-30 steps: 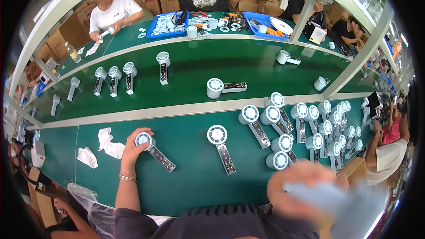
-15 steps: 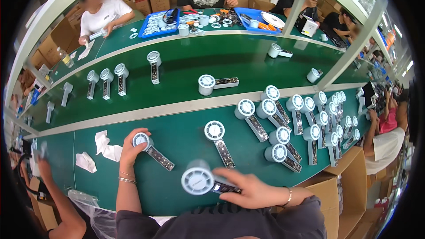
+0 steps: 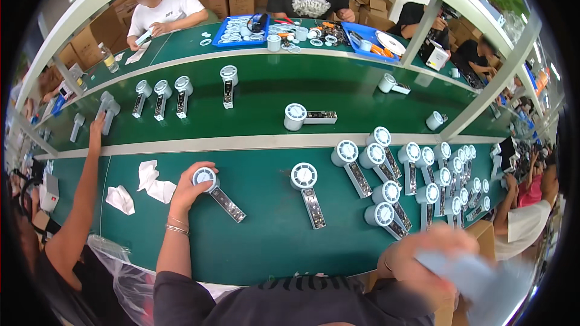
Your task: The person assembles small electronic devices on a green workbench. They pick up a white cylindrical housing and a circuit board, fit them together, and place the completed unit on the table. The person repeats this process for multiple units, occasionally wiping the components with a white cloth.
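Note:
My left hand (image 3: 188, 188) is wrapped round the round head of a light-blue handheld fan (image 3: 228, 205). That fan lies on the green table, its open handle showing a circuit board. At the lower right my right hand (image 3: 430, 258) grips another light-blue fan (image 3: 504, 290), both smeared by motion, over the cardboard box beside the table. Between my hands a single fan (image 3: 304, 176) lies apart, its handle toward me. To the right stand several more fans (image 3: 380, 214) in a close group, their circuit boards showing.
White cloths (image 3: 156, 182) lie left of my left hand. Beyond a pale rail (image 3: 241, 142), a green belt (image 3: 254, 125) carries several fans. A co-worker's arm (image 3: 90, 163) reaches across from the left to a fan (image 3: 109, 108). Blue trays (image 3: 240, 43) of parts stand opposite. A cardboard box (image 3: 483, 234) adjoins the right edge.
My right hand has carried its fan from in front of me to the lower right, beyond the table edge. The left hand still holds its fan. A co-worker's arm has reached onto the belt.

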Available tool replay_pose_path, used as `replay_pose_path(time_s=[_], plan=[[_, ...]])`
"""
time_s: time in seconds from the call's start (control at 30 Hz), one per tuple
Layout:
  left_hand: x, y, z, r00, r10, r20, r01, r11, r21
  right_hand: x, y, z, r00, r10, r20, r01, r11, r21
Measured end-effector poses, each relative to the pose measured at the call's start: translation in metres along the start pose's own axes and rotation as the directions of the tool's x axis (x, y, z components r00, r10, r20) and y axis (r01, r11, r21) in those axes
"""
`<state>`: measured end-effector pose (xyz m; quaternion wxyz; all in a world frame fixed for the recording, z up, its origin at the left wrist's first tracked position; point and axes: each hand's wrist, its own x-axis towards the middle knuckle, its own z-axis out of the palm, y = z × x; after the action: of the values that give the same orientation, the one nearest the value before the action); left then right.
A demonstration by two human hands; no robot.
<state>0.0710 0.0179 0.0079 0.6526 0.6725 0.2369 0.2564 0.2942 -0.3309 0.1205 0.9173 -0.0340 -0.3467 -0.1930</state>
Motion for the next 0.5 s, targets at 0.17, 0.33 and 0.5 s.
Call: replay_pose_path(time_s=[0.17,0.33,0.5], plan=[[-0.003,-0.001,-0.001,1.0,0.01,-0.006,-0.01,1.0,0.026,-0.007,0.038,0.043,0.968,0.089,0.233,-0.003,0.938,-0.345],[-0.004,-0.003,-0.007,1.0,0.018,-0.015,-0.018,0.999,0.033,-0.012,0.04,0.051,0.969,0.117,0.218,0.001,0.879,-0.476],[0.0,0.002,-0.001,1.0,0.002,-0.003,-0.002,1.0,0.029,0.0,0.056,0.029,0.648,0.708,0.281,-0.291,0.571,-0.767]])
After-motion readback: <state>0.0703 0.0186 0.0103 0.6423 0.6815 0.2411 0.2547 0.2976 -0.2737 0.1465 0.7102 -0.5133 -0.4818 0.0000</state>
